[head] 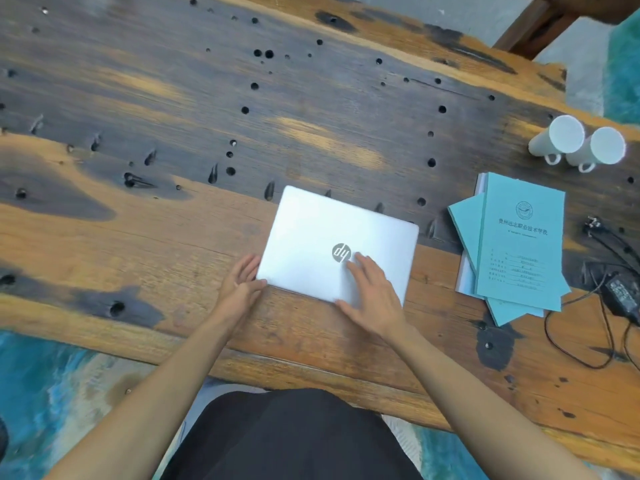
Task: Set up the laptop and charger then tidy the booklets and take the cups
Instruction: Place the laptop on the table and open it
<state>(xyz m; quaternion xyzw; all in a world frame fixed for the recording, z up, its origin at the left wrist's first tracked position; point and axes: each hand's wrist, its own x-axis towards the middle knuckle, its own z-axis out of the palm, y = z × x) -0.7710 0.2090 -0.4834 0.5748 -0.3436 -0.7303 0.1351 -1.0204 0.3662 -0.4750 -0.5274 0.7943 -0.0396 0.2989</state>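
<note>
**Head view: task at its opening step, nothing yet completed**

I find the table (173,237) carrying every item of the task, none in a finished state. Largest first.

The laptop (337,244) lies shut and flat at the near middle of the table, logo up, no cable attached. I judge set-up has only begun.

The booklets (519,244) lie to the right of the laptop, apart from it, in a loose fanned pile with edges out of line. Tidying is still to do.

The charger (623,292) sits at the far right edge, its cord trailing over the wood and its plug lying loose beyond. It is not connected to the laptop.

The cups (578,143), two white ones, lie on their sides, touching, beyond the booklets. Not yet taken.

The left hand (242,282) rests at the laptop's near left corner, fingers straight, thumb against the edge, gripping nothing. The right hand (370,296) lies flat on the lid, fingers spread, pressing rather than clasping.

Remaining, in my judgement: open the laptop, connect the charger, square the booklets, collect the cups.
</note>
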